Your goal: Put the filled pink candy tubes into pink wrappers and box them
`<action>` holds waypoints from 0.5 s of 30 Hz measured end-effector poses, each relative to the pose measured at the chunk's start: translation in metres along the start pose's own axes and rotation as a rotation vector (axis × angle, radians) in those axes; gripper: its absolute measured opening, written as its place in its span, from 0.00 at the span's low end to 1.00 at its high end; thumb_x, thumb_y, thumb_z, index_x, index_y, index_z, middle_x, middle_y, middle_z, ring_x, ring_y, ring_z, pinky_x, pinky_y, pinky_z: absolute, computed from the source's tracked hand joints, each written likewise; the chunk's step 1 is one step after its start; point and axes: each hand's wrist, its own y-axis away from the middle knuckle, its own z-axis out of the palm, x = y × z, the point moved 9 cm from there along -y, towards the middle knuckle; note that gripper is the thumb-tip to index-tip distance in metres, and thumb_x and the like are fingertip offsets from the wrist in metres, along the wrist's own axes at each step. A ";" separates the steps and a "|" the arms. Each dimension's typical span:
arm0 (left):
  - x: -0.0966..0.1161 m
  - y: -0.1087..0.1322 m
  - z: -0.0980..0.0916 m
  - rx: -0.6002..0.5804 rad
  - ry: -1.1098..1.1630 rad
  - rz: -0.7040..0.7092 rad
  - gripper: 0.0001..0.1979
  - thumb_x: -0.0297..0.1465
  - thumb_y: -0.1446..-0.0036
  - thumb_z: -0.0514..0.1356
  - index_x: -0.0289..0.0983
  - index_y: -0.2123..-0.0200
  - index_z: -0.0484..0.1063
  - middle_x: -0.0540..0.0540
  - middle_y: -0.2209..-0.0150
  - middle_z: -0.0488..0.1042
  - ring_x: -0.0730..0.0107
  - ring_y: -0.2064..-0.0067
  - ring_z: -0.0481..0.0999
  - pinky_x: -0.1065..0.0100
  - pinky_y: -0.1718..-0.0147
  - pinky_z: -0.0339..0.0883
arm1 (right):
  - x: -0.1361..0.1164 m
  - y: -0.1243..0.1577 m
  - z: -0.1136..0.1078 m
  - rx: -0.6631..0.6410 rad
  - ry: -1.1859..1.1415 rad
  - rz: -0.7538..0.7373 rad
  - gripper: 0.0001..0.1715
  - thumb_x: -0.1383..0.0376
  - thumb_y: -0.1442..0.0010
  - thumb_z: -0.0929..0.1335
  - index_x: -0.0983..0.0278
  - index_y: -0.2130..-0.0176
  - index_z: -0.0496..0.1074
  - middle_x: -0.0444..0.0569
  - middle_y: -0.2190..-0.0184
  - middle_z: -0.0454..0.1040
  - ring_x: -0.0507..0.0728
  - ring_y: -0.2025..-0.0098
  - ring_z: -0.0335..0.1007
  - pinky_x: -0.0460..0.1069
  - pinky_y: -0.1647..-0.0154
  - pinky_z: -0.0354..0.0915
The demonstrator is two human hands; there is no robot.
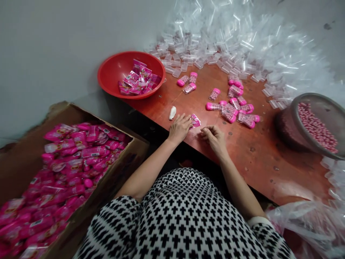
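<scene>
I seem to be steadying the pink packet (pixel 196 121) on the table (pixel 198 100) under the outstretched fingers of my left hand (pixel 179 126), my right hand (pixel 215 139) curling nearby, gripping or not I cannot tell, and lifting likely calls for pinching the packet's exposed edge.

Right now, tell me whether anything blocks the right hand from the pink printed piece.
Nothing visible stands between the right hand and the pink printed piece; the left hand is at its opposite side.
</scene>
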 end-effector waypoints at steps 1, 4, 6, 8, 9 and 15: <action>-0.001 0.000 0.001 0.009 -0.007 -0.006 0.12 0.27 0.42 0.58 0.40 0.56 0.77 0.41 0.46 0.73 0.53 0.38 0.65 0.44 0.37 0.50 | 0.000 -0.001 0.001 -0.009 -0.003 -0.007 0.17 0.52 0.47 0.70 0.63 0.67 0.70 0.42 0.75 0.73 0.49 0.75 0.68 0.44 0.74 0.66; -0.003 0.000 0.000 0.034 -0.002 -0.010 0.12 0.27 0.41 0.57 0.39 0.56 0.77 0.42 0.47 0.74 0.55 0.39 0.66 0.44 0.37 0.51 | 0.002 -0.004 0.005 -0.020 -0.001 -0.026 0.16 0.53 0.46 0.69 0.63 0.67 0.71 0.42 0.74 0.74 0.50 0.73 0.70 0.45 0.71 0.67; -0.004 0.001 -0.001 0.047 -0.002 -0.007 0.12 0.28 0.41 0.57 0.38 0.55 0.77 0.42 0.47 0.74 0.55 0.39 0.67 0.46 0.37 0.51 | 0.004 -0.007 0.008 -0.027 -0.009 -0.037 0.16 0.53 0.46 0.69 0.63 0.66 0.70 0.43 0.73 0.74 0.50 0.72 0.71 0.46 0.69 0.68; -0.004 0.001 -0.002 0.066 -0.005 0.000 0.12 0.28 0.41 0.57 0.37 0.56 0.77 0.41 0.48 0.75 0.56 0.40 0.67 0.47 0.37 0.52 | 0.004 -0.009 0.012 -0.039 -0.023 -0.052 0.16 0.53 0.45 0.69 0.63 0.66 0.70 0.42 0.73 0.74 0.51 0.71 0.72 0.46 0.68 0.68; -0.005 0.001 -0.003 0.081 0.000 -0.001 0.12 0.28 0.41 0.58 0.37 0.56 0.77 0.42 0.49 0.76 0.56 0.40 0.68 0.48 0.37 0.52 | 0.004 -0.010 0.014 -0.046 -0.027 -0.058 0.16 0.53 0.45 0.69 0.63 0.66 0.70 0.42 0.73 0.73 0.51 0.71 0.72 0.46 0.68 0.69; -0.001 0.006 -0.022 0.274 0.260 -0.059 0.09 0.29 0.44 0.60 0.40 0.60 0.79 0.45 0.54 0.79 0.63 0.48 0.76 0.53 0.42 0.63 | -0.003 -0.015 0.014 0.020 -0.140 -0.057 0.19 0.53 0.49 0.72 0.62 0.62 0.68 0.42 0.67 0.74 0.50 0.68 0.72 0.45 0.67 0.69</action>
